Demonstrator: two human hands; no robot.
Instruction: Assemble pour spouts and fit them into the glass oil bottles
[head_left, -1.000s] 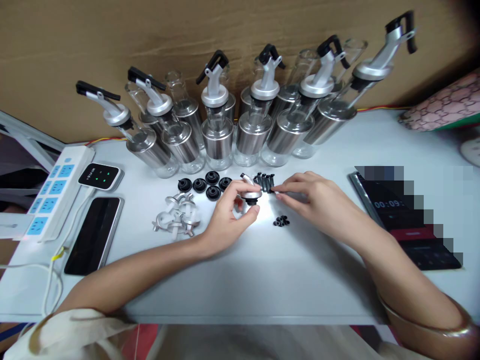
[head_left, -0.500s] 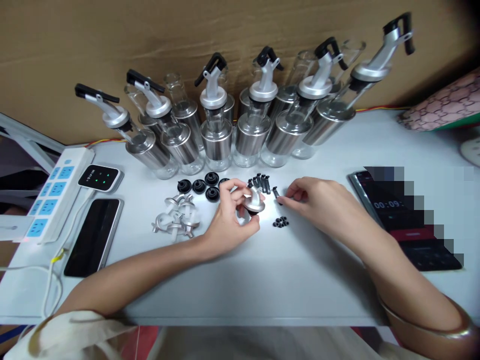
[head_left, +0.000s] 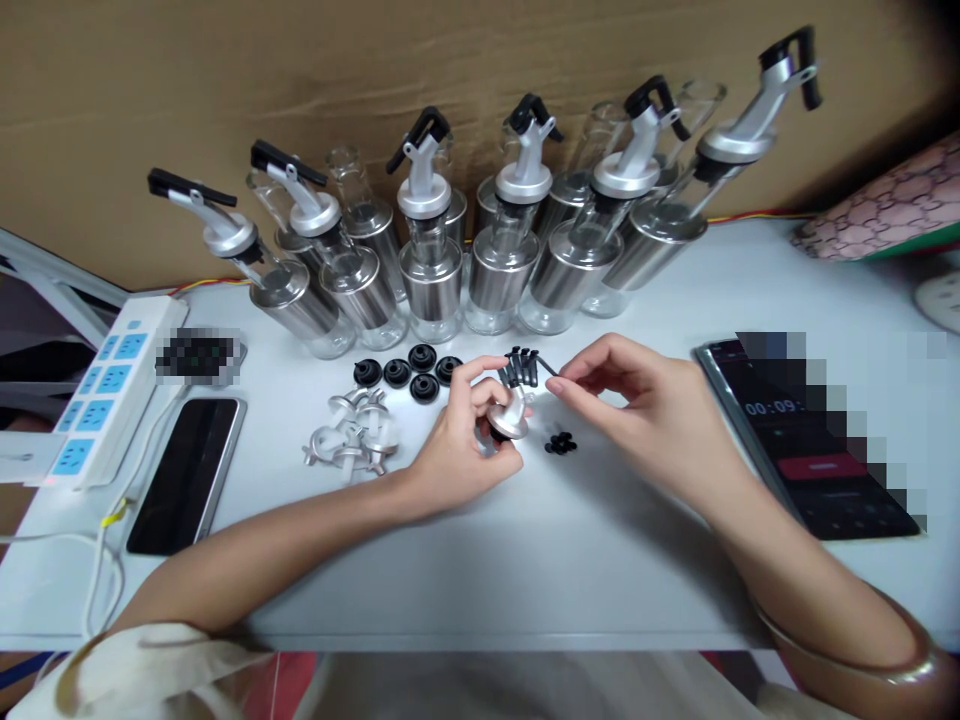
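Note:
My left hand (head_left: 457, 440) is closed round a silver pourer spout (head_left: 510, 415), tilted with its wide base toward me. My right hand (head_left: 637, 400) pinches a small black lever piece (head_left: 546, 366) by its end, holding it just right of the spout's tip. Behind the spout lies a row of black lever pieces (head_left: 520, 366). A small heap of tiny black rings (head_left: 561, 443) rests on the table under my right hand's fingers. Left of my left hand lie several black round stoppers (head_left: 409, 370) and a pile of silver spouts (head_left: 352, 445).
Several glass-and-steel oil bottles (head_left: 431, 280), some fitted with spouts, stand along the cardboard wall. A power strip (head_left: 97, 385), a small blurred device (head_left: 199, 357) and a dark phone (head_left: 187, 470) lie at the left. Another phone (head_left: 810, 470) lies at the right on the white table (head_left: 525, 570).
My right hand has lifted the black lever piece off the table and carried it left toward the spout. My left hand has tilted the spout over, base toward me.

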